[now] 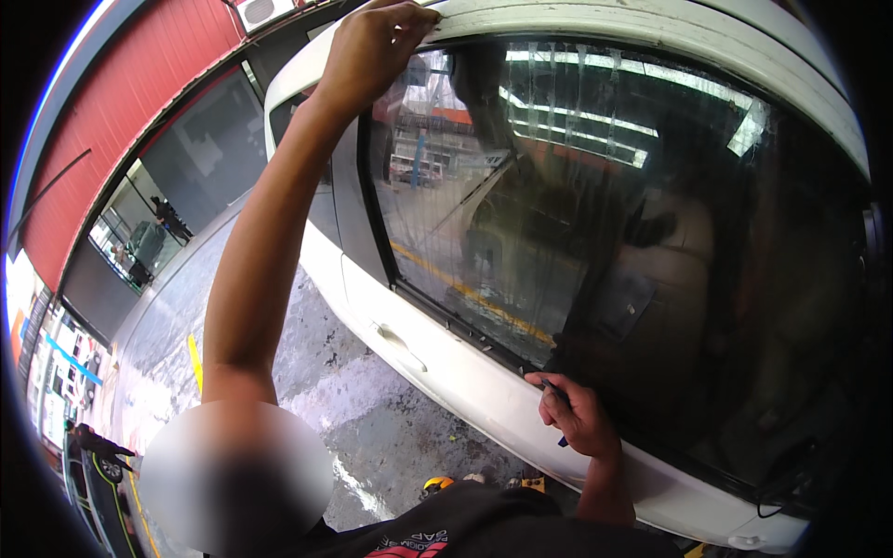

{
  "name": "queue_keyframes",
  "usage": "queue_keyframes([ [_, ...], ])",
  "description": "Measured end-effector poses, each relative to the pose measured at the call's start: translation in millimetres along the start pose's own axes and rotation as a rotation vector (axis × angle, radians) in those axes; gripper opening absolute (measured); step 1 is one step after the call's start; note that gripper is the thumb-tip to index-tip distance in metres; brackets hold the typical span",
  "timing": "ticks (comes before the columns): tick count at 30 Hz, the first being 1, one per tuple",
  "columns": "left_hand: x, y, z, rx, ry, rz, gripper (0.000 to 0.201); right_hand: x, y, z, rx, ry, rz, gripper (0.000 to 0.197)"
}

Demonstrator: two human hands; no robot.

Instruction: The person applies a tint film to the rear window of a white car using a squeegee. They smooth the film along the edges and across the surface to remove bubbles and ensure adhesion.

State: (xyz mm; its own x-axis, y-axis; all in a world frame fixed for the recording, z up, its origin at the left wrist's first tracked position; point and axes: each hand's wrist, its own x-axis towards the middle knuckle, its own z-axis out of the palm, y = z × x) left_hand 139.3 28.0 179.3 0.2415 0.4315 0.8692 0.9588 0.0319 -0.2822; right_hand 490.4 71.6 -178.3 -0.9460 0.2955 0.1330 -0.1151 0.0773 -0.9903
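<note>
A white vehicle [484,414] stands before me, its large dark side window [595,232] filling the right of the view. My left arm reaches up to the window's upper front corner. There my left hand [377,51] has curled fingers pressed together at the roof edge; whatever they pinch is too small to make out. Lower down, my right hand [579,417] grips a slim dark tool [555,391] at the strip along the window's bottom edge. A bluish end of it shows below the fingers. Streaks and reflections cover the glass.
A door handle [400,346] juts out below the window. Yellow-and-black objects [435,485] lie on the worn grey floor [363,391] near me. Beyond are a red wall [139,102], a distant person [170,219] and a dark car [107,493] at the lower left.
</note>
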Motion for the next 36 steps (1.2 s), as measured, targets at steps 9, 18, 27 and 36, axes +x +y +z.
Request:
queue_keyframes([
  [9, 4, -10, 8, 0.314, -0.009, 0.198, 0.010, 4, 1, 3, -0.055, -0.007, -0.052, 0.035],
  [18, 13, -5, -13, 0.033, -0.116, 0.088, 0.005, 1, -3, 3, -0.061, 0.007, -0.081, 0.036],
  [27, 11, -11, -10, 0.018, -0.064, 0.217, 0.013, 1, -1, 3, 0.006, 0.012, -0.057, 0.035],
  [36, 9, -22, -1, 0.198, -0.064, 0.217, 0.006, 3, 0, 3, 0.043, 0.010, -0.053, 0.035],
])
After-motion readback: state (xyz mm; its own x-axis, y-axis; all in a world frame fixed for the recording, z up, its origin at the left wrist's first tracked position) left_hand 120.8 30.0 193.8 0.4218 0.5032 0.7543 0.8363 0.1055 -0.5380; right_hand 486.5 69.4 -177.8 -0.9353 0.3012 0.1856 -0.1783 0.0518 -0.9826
